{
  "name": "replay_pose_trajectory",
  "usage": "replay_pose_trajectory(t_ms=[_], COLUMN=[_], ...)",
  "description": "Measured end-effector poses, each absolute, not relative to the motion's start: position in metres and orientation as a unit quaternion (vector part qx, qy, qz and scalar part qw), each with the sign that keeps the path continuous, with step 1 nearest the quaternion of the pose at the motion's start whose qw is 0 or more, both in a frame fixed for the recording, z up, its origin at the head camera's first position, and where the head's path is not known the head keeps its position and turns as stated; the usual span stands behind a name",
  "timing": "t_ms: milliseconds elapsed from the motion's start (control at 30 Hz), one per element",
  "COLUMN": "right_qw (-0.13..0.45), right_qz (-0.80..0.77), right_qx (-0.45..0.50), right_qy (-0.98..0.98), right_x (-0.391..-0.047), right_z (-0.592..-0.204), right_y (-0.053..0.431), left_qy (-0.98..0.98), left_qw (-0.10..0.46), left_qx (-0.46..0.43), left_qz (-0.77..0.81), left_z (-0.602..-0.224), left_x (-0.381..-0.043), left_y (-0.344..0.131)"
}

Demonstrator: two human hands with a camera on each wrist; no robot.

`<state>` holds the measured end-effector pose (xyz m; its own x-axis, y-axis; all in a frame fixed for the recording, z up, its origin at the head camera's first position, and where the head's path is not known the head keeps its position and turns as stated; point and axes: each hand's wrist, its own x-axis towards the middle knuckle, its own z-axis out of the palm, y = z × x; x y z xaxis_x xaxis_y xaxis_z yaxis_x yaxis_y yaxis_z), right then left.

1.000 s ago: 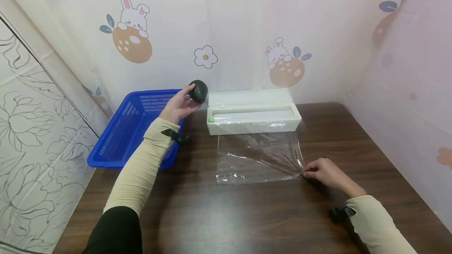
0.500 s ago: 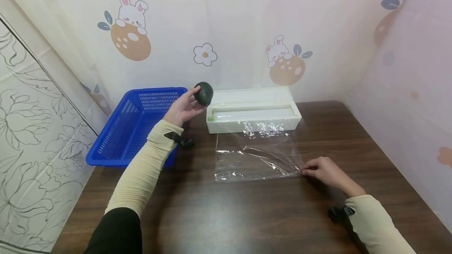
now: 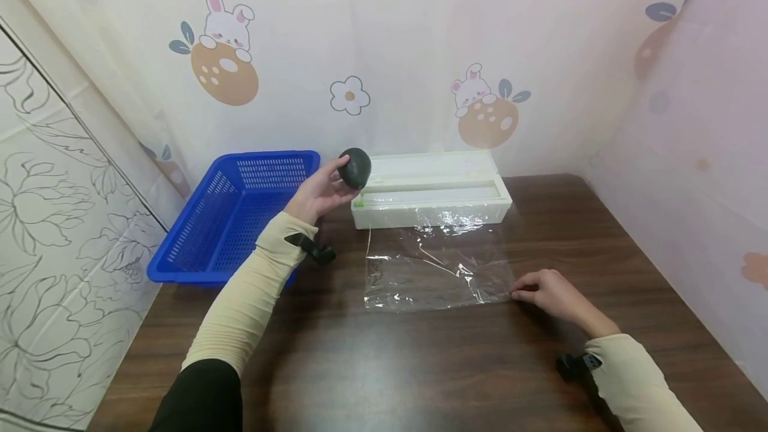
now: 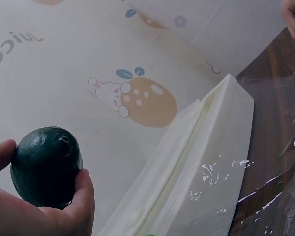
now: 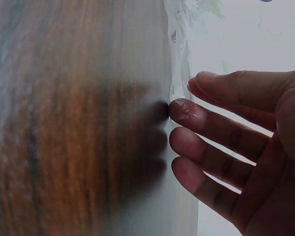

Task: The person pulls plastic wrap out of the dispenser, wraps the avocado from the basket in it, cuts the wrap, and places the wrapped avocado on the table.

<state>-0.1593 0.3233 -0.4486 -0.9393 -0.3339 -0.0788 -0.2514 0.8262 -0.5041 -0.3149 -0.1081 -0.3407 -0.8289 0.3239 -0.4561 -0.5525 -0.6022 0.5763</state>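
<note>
My left hand [image 3: 321, 193] holds a dark green avocado [image 3: 355, 169] between thumb and fingers, raised near the left end of a white cling film box [image 3: 432, 215]. In the left wrist view the avocado [image 4: 46, 167] shows its small stem mark. A sheet of clear cling film [image 3: 420, 279] runs from the box over the table towards me. At the sheet's near right corner, my right hand [image 3: 555, 293] pinches the film's edge with thumb and forefinger. Up close in the right wrist view, film clings to a fingertip [image 5: 187, 112], while the other fingers are spread.
To the left stands a blue perforated plastic basket [image 3: 225, 219], partly behind the left forearm. The box's lid [image 3: 429, 167] is raised against the printed curtain [image 3: 408, 32]. Everything stands on a dark wood table [image 3: 396, 365].
My left hand has moved right and slightly towards me with the avocado, from the basket's edge to the box's left end. The film's gathered creases at the right corner have loosened.
</note>
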Motion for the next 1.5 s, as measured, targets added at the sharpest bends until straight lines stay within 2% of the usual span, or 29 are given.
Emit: replay_pose_trajectory(t_ms=[1500], right_qw=[0.090], right_qz=[-0.254], right_qx=[-0.145], right_qy=[0.952], right_x=[-0.162], right_z=[-0.450], right_y=[0.323], left_qy=[0.405], left_qw=[0.286], left_qx=[-0.151], left_qz=[0.855], left_z=[-0.373], left_x=[-0.296], left_y=[-0.072])
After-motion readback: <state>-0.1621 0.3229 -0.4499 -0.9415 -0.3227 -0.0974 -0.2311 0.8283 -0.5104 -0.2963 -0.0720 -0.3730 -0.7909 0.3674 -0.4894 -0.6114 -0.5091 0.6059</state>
